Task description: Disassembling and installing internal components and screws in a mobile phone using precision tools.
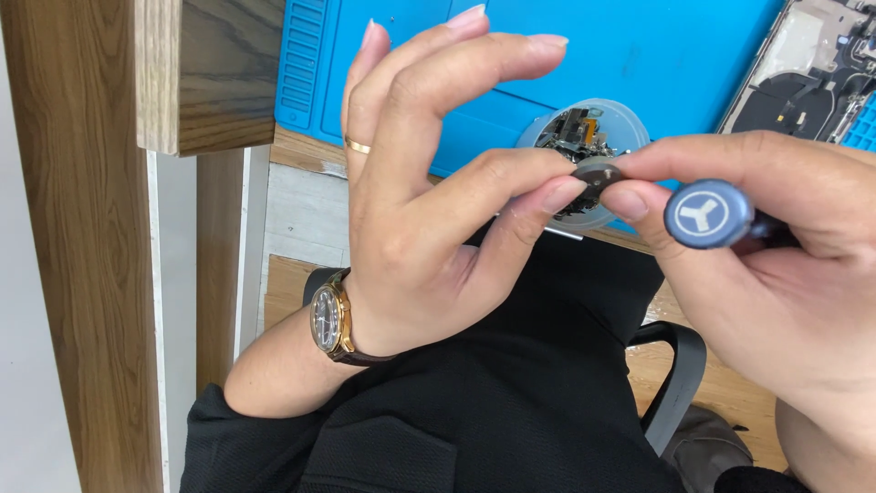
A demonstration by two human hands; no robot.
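Observation:
My left hand (438, 183) is raised in front of me, thumb and forefinger pinching a small dark round part (598, 173). It wears a gold ring and a wristwatch with a brown strap (330, 319). My right hand (776, 265) comes in from the right; its fingertips also touch the small round part, and its palm holds a dark tool with a round blue end cap bearing a white three-armed mark (708, 214). Both hands hover above my lap, just in front of the table edge.
A blue work mat (657, 55) covers the wooden table. A clear round dish of small parts (630, 123) sits near its front edge. An opened electronic device (821, 73) lies at the top right. A wooden post (82, 237) stands left; a chair armrest (680, 374) shows below.

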